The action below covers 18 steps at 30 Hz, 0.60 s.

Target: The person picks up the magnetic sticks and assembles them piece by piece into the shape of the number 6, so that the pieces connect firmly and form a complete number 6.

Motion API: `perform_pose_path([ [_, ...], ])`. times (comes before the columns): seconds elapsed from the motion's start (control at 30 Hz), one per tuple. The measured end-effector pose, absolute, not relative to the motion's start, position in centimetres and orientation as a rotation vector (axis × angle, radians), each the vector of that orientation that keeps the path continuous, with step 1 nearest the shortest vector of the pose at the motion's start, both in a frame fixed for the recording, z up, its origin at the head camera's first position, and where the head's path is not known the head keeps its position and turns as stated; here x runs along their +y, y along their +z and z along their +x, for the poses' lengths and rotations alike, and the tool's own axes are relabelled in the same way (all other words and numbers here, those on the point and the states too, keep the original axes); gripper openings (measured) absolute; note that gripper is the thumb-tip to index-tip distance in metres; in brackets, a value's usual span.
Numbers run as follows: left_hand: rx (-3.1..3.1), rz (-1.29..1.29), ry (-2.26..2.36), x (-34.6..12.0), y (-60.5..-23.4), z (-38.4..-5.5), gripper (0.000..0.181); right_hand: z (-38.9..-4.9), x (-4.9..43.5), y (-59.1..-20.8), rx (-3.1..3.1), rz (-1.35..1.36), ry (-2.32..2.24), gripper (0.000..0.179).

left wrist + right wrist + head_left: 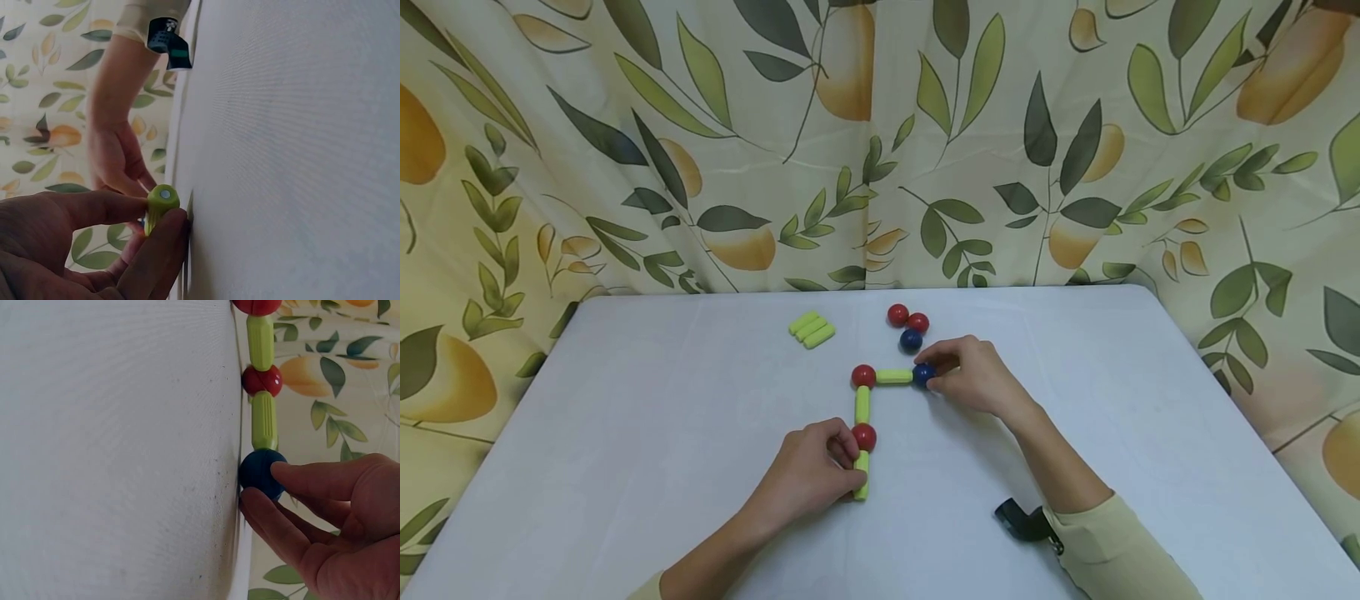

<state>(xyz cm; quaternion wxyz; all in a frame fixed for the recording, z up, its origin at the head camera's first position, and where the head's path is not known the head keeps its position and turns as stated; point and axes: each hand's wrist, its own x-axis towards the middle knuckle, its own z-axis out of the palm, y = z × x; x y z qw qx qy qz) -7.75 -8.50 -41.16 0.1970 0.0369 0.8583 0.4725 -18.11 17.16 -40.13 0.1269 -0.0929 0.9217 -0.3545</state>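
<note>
On the white table, yellow-green rods and balls form an L-shaped chain. My left hand [808,468] pinches the lowest rod [862,492] between thumb and fingers; its end, with a round silvery disc, faces the camera in the left wrist view. Above that rod come a red ball [864,437], an upright-running rod [862,404] and a corner red ball [863,377]. From the corner a sideways rod [893,377] runs right to a blue ball [259,474]. Thumb and fingers of my right hand [973,377] grip this blue ball, which touches the rod's end.
Several loose yellow-green rods [812,330] lie side by side at the back. Two red balls [898,315] and another blue ball [911,340] sit together behind my right hand. A black device [1026,522] is at the right sleeve. Patterned curtain [955,167] hangs behind the table.
</note>
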Motion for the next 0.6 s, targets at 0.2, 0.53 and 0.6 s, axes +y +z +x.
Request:
perform_pose_path([
  [0.2,2.419,0.135,1.295,-8.62,-40.95,-7.82,0.021,-18.06,17.09,-40.08,2.683,-0.273,-1.033,0.031],
  [0.53,2.413,0.141,1.287,-8.92,-40.67,-7.98,0.019,-17.98,17.03,-40.16,2.682,-0.272,-1.048,0.029],
  [0.6,2.443,0.142,1.277,-9.14,-40.46,-8.10,0.017,-17.99,17.00,-40.23,2.679,-0.265,-1.052,0.029],
])
